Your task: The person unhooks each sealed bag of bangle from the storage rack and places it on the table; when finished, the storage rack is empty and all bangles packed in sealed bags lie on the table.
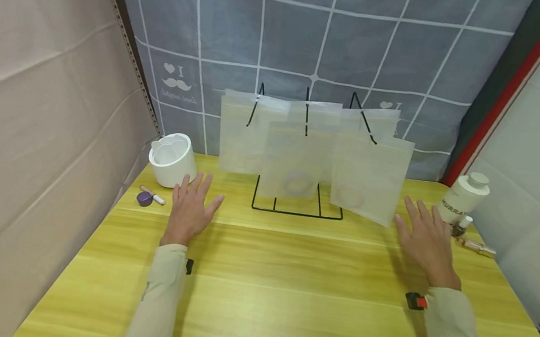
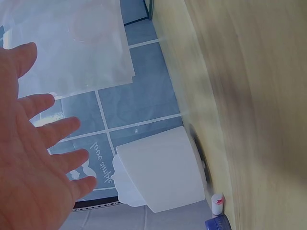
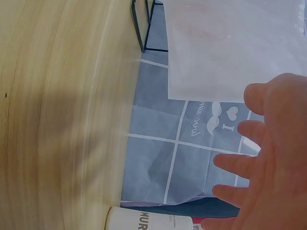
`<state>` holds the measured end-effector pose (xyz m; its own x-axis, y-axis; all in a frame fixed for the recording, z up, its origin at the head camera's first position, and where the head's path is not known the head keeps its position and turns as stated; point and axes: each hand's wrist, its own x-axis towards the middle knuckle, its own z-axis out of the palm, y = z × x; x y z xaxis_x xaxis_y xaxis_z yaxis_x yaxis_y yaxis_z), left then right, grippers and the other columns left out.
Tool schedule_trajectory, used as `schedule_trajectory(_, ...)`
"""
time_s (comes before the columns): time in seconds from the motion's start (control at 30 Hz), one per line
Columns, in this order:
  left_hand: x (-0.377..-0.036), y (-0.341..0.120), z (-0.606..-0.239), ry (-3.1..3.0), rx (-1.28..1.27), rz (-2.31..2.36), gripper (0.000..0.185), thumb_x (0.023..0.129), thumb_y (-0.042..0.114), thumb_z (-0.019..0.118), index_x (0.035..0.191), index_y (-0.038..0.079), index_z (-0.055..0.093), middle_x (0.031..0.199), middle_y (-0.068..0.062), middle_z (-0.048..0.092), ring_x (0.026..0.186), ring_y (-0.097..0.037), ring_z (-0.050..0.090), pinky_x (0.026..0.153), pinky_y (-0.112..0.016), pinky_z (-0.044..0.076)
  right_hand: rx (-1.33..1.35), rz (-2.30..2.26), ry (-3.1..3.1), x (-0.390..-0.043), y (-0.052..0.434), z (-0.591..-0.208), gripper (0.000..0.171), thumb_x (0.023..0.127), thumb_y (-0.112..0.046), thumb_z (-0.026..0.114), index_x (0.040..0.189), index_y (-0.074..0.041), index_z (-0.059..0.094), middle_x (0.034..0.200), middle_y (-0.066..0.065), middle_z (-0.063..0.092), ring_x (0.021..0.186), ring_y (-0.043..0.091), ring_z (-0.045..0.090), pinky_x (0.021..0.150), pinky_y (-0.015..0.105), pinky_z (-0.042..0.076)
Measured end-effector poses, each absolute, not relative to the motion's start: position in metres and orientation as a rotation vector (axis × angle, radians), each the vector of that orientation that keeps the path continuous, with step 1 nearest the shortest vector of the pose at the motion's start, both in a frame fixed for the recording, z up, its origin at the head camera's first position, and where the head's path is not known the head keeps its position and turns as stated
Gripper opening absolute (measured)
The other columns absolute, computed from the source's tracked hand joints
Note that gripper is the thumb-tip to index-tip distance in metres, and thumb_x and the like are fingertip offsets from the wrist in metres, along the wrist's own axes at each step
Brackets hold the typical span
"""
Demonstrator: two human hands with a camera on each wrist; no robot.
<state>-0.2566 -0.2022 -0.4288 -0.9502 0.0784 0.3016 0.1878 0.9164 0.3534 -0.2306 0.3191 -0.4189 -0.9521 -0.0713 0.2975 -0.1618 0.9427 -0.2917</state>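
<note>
My left hand (image 1: 188,212) hovers over the left of the table with its fingers spread, holding nothing. Just beyond it stands a white round pot (image 1: 172,170); the left wrist view shows the pot (image 2: 160,170) beside the fingers. My right hand (image 1: 426,240), fingers likewise spread and bare, is nearest to a white lettered bottle (image 1: 461,199). Between the hands, frosted plastic bags (image 1: 370,173) hang from a black wire rack (image 1: 297,213). Faint ring shapes show through some bags, the clearest in the middle bag (image 1: 291,160); their contents are blurred.
Beside the pot lie a purple lid-like piece (image 1: 145,199) and a small slim tube (image 1: 156,197). By the lettered bottle are a small white-capped bottle (image 1: 462,225) and a pinkish-gold tube (image 1: 478,248). A grey checked cloth (image 1: 292,35) covers the back wall.
</note>
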Motion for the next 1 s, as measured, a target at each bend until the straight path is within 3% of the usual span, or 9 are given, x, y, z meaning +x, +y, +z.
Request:
schedule_trajectory(0.47, -0.258, -0.202, -0.431, -2.777, -0.193, -0.552, 0.069, 0.104, 0.047, 0.049, 0.159, 0.009, 0.031, 0.162, -0.022, 0.029, 0.151, -0.047, 0.014, 0.119, -0.066, 0.011, 0.175, 0.49, -2.807, -0.231, 0.323, -0.42, 0.062, 0.109, -0.042, 0.033, 0.158, -0.005, 0.028, 0.153, 0.037, 0.031, 0.139, 0.064, 0.02, 0.102, 0.081, 0.018)
schedule_trajectory(0.73, -0.257, -0.197, -0.432, -2.773, -0.219, -0.628, 0.068, 0.104, 0.043, 0.051, 0.158, 0.008, 0.031, 0.161, -0.023, 0.029, 0.151, -0.047, 0.015, 0.12, -0.065, 0.01, 0.185, 0.583, -2.686, -0.232, 0.324, -0.415, 0.059, 0.107, -0.034, 0.043, 0.151, 0.005, 0.037, 0.147, 0.038, 0.039, 0.136, 0.061, 0.029, 0.106, 0.076, 0.022)
schedule_trajectory(0.83, -0.261, -0.194, -0.435, -2.753, -0.23, -0.717, 0.064, 0.104, 0.039, 0.054, 0.155, 0.005, 0.036, 0.154, -0.024, 0.04, 0.145, -0.046, 0.028, 0.118, -0.064, 0.018, 0.119, 0.683, -2.5, -0.232, 0.318, -0.411, 0.051, 0.105, -0.027, 0.051, 0.142, 0.007, 0.049, 0.138, 0.034, 0.053, 0.128, 0.056, 0.044, 0.106, 0.068, 0.033)
schedule_trajectory(0.93, -0.268, -0.187, -0.439, -2.723, -0.245, -0.897, 0.051, 0.103, 0.033, 0.057, 0.143, 0.001, 0.052, 0.131, -0.023, 0.06, 0.123, -0.04, 0.053, 0.105, -0.058, 0.04, 0.096, 0.859, -2.216, -0.235, 0.309, -0.406, 0.034, 0.102, -0.017, 0.058, 0.125, 0.007, 0.065, 0.122, 0.027, 0.067, 0.115, 0.034, 0.061, 0.102, 0.041, 0.047)
schedule_trajectory(1.0, -0.274, -0.181, -0.442, -2.718, -0.246, -1.046, 0.039, 0.103, 0.03, 0.058, 0.13, 0.001, 0.062, 0.112, -0.02, 0.067, 0.101, -0.035, 0.062, 0.091, -0.052, 0.049, 0.159, 0.967, -2.051, -0.239, 0.303, -0.402, 0.024, 0.099, -0.008, 0.062, 0.115, 0.008, 0.07, 0.114, 0.025, 0.07, 0.108, 0.016, 0.064, 0.096, 0.025, 0.048)
